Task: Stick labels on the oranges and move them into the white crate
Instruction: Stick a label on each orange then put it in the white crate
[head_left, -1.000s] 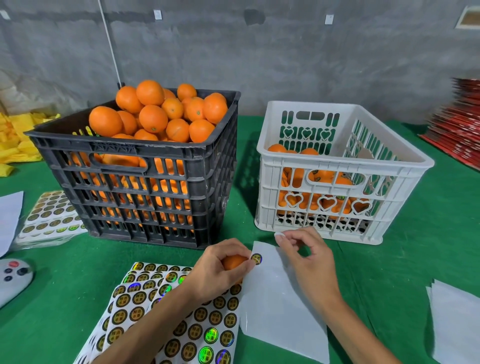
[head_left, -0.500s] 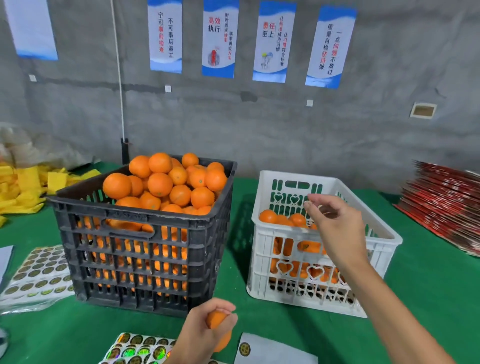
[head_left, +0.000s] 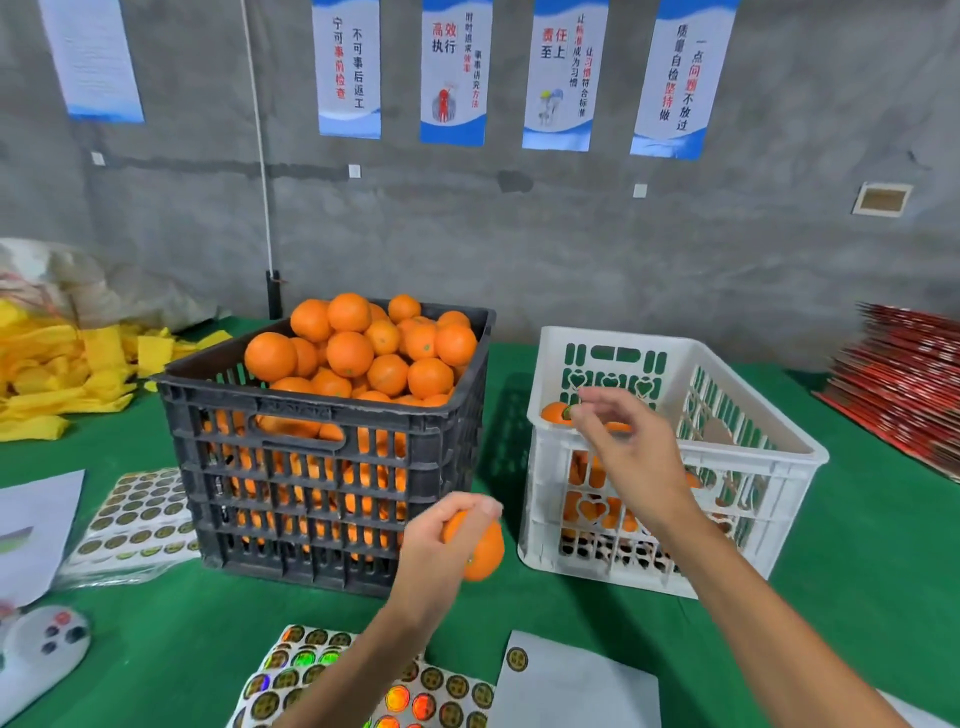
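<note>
Left hand (head_left: 441, 540) has lifted its orange (head_left: 480, 551) (grip clamped); right hand (head_left: 631, 447) stays slack over white crate (head_left: 753, 457)

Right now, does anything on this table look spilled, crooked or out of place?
Nothing is spilled or damaged. The black crate is heaped with oranges above its rim, so the top ones might roll off. The yellow pieces at far left lie in a loose, untidy pile.

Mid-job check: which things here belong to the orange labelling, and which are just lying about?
In the job:
- orange gripped in the left hand
- right hand over the white crate
- black crate heaped with oranges
- label sheet

Lying about:
- yellow scraps
- red stack
- remote
- wall posters
</note>
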